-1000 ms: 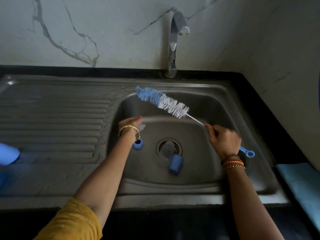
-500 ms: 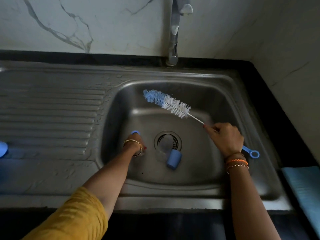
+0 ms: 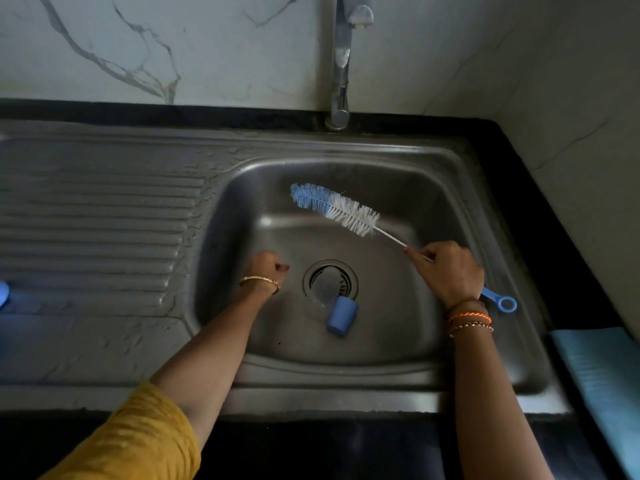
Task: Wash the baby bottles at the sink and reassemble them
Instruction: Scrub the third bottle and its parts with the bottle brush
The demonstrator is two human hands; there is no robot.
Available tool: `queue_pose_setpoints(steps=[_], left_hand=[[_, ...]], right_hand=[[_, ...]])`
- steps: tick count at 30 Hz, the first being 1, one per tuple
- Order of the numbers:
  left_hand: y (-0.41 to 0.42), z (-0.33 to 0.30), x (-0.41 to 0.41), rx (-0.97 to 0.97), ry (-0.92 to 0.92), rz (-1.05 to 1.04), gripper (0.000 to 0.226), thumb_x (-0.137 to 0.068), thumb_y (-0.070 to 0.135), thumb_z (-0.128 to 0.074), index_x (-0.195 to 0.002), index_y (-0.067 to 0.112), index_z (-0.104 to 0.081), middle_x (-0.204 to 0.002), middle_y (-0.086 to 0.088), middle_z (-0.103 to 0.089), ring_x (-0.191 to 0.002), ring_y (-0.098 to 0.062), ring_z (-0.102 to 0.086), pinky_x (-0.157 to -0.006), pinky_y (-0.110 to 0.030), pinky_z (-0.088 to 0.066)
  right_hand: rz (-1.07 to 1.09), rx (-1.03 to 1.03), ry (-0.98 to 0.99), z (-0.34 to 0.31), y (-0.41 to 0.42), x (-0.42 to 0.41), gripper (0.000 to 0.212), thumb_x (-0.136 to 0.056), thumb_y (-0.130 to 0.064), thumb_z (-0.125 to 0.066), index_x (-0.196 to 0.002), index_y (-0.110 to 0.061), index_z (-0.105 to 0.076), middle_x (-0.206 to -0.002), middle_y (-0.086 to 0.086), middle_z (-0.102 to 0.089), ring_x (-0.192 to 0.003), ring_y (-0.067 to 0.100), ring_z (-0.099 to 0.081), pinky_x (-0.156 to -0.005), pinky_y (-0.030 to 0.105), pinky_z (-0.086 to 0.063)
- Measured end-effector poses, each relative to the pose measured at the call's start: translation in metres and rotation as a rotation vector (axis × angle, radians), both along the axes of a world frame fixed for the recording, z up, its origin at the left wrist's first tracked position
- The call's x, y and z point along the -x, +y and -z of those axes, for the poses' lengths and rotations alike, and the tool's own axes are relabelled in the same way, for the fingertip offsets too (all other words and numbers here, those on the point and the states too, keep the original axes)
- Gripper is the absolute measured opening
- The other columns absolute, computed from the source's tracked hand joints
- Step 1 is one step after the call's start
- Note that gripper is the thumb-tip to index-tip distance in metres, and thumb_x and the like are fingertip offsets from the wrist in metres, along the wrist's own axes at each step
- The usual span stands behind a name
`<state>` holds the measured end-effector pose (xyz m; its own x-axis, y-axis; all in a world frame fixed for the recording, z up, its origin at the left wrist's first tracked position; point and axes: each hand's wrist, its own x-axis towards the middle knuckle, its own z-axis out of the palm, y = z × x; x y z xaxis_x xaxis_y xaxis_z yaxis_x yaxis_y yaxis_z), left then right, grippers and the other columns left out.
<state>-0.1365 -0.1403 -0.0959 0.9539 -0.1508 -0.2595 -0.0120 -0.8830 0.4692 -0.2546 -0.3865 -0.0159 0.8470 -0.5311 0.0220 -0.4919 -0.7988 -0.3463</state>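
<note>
A clear baby bottle with a blue cap [image 3: 341, 316] lies on its side over the drain [image 3: 330, 280] in the steel sink [image 3: 346, 372]. My right hand [image 3: 450, 271] grips the wire stem of a bottle brush [image 3: 337, 210]. Its blue and white bristles point up and left above the basin, and its blue loop handle sticks out behind my wrist. My left hand [image 3: 266, 270] is down in the basin left of the drain with the fingers curled. It covers the spot where a small blue ring lay, and the ring is hidden.
The tap [image 3: 341, 64] stands behind the basin with no water running. A ribbed, wet drainboard [image 3: 97, 220] stretches to the left, with a blue object [image 3: 3, 292] at its left edge. A light blue cloth [image 3: 602, 375] lies on the dark counter at the right.
My left hand dropped to the sink floor and closed over the small blue ring, which no longer shows. The brush and my right hand sank a little. The bottle stayed put.
</note>
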Motion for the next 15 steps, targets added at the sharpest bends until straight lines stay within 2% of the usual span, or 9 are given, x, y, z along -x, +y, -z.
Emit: queue_pose_setpoints(steps=[2,4,6,8,10,13,15], left_hand=[[-0.012,-0.011,0.006,0.222,-0.142,0.006,0.016,-0.085,0.015,-0.063,-0.092,0.004,-0.072,-0.095,-0.015,-0.071,-0.089,-0.028,-0.065,-0.074,-0.027,-0.045],[-0.029,-0.021,0.016,0.278,-0.186,0.188,0.013,-0.083,0.017,-0.066,-0.088,0.007,-0.072,-0.088,-0.009,-0.072,-0.083,-0.025,-0.066,-0.070,-0.023,-0.044],[-0.049,-0.025,0.027,0.156,-0.147,0.408,0.017,-0.082,0.027,-0.067,-0.088,0.012,-0.072,-0.090,-0.004,-0.071,-0.084,-0.021,-0.065,-0.069,-0.022,-0.042],[-0.068,-0.022,0.036,-0.067,-0.107,0.594,0.029,-0.080,0.042,-0.067,-0.087,0.014,-0.071,-0.092,-0.005,-0.069,-0.087,-0.022,-0.063,-0.068,-0.024,-0.040],[-0.083,-0.014,0.045,-0.296,-0.131,0.755,0.041,-0.078,0.051,-0.064,-0.091,0.013,-0.069,-0.099,-0.008,-0.066,-0.096,-0.025,-0.060,-0.074,-0.029,-0.042],[-0.094,-0.004,0.051,-0.452,-0.137,0.789,0.049,-0.077,0.051,-0.064,-0.108,0.013,-0.065,-0.116,-0.009,-0.060,-0.112,-0.028,-0.053,-0.086,-0.035,-0.044],[-0.095,0.000,0.050,-0.487,-0.139,0.785,0.048,-0.081,0.048,-0.061,-0.111,0.011,-0.064,-0.120,-0.011,-0.058,-0.114,-0.028,-0.052,-0.089,-0.034,-0.043]], right_hand=[[0.013,0.004,0.005,-0.001,-0.001,-0.001,0.042,-0.088,-0.049,-0.051,-0.079,-0.012,-0.068,-0.084,0.008,-0.066,-0.083,0.028,-0.060,-0.064,0.028,-0.035],[0.027,-0.007,0.008,-0.002,-0.002,-0.001,0.042,-0.088,-0.049,-0.052,-0.078,-0.012,-0.068,-0.086,0.009,-0.066,-0.086,0.031,-0.060,-0.065,0.027,-0.035],[0.023,-0.016,0.004,-0.002,-0.002,0.001,0.042,-0.088,-0.049,-0.052,-0.077,-0.012,-0.068,-0.085,0.009,-0.066,-0.086,0.031,-0.060,-0.065,0.027,-0.035],[0.026,-0.023,0.003,-0.002,-0.002,0.002,0.042,-0.088,-0.049,-0.052,-0.077,-0.012,-0.067,-0.085,0.009,-0.066,-0.086,0.030,-0.060,-0.066,0.028,-0.035],[0.023,-0.024,0.006,-0.001,-0.003,0.003,0.041,-0.088,-0.049,-0.052,-0.077,-0.013,-0.067,-0.086,0.008,-0.065,-0.085,0.030,-0.060,-0.066,0.028,-0.035],[0.016,-0.025,0.007,-0.001,-0.006,0.002,0.038,-0.088,-0.049,-0.052,-0.077,-0.015,-0.065,-0.088,0.008,-0.065,-0.088,0.030,-0.060,-0.066,0.028,-0.036],[0.003,-0.033,0.001,-0.001,-0.008,0.000,0.037,-0.088,-0.049,-0.052,-0.074,-0.017,-0.064,-0.089,0.008,-0.065,-0.090,0.030,-0.060,-0.067,0.028,-0.036]])
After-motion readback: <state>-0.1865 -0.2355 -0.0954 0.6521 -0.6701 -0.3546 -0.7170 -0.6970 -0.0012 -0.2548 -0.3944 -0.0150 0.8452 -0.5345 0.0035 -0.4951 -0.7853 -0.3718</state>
